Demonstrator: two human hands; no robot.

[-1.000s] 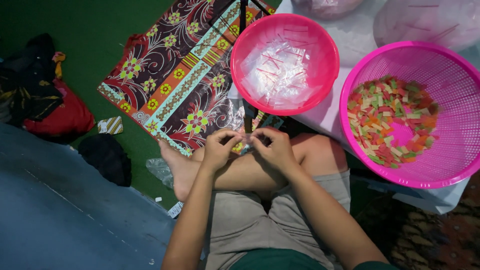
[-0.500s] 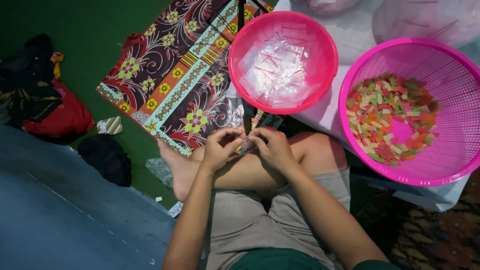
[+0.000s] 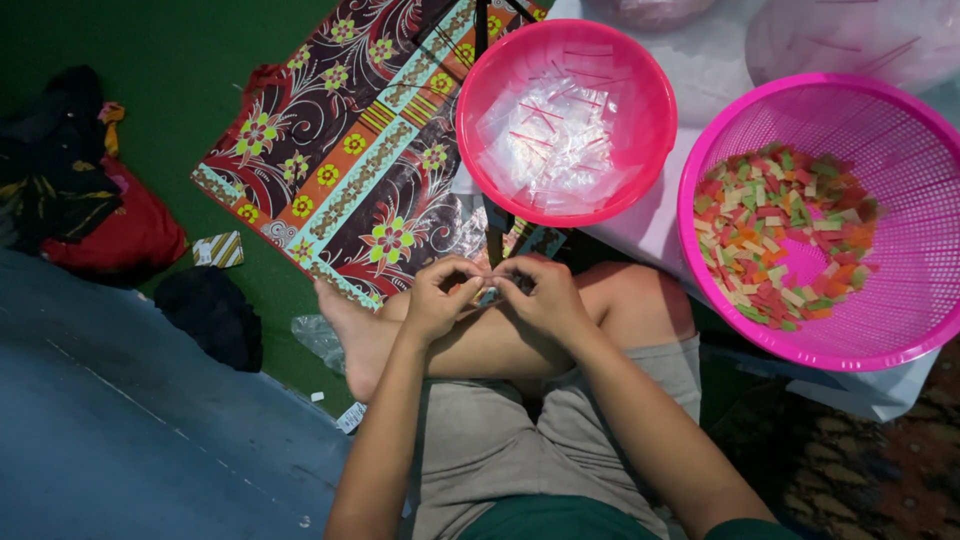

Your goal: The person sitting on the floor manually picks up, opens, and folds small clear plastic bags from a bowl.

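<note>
Both hands meet above the crossed legs: the left hand [image 3: 440, 298] and right hand [image 3: 538, 296] pinch a small item [image 3: 487, 291] between their fingertips, too tiny to identify. Just beyond, a pink bowl [image 3: 640, 80] holds clear plastic sachets [image 3: 552, 140]. Beside it, a pink mesh basket [image 3: 900, 130] holds multicoloured candy pieces [image 3: 775, 240].

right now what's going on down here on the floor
A person sits cross-legged on the floor, left hand and right hand pinched together over a small item too small to identify. In front stands a pink bowl of small clear plastic bags, and beside it a pink basket of multicoloured cut pieces. A patterned cloth lies on the green floor.
</note>
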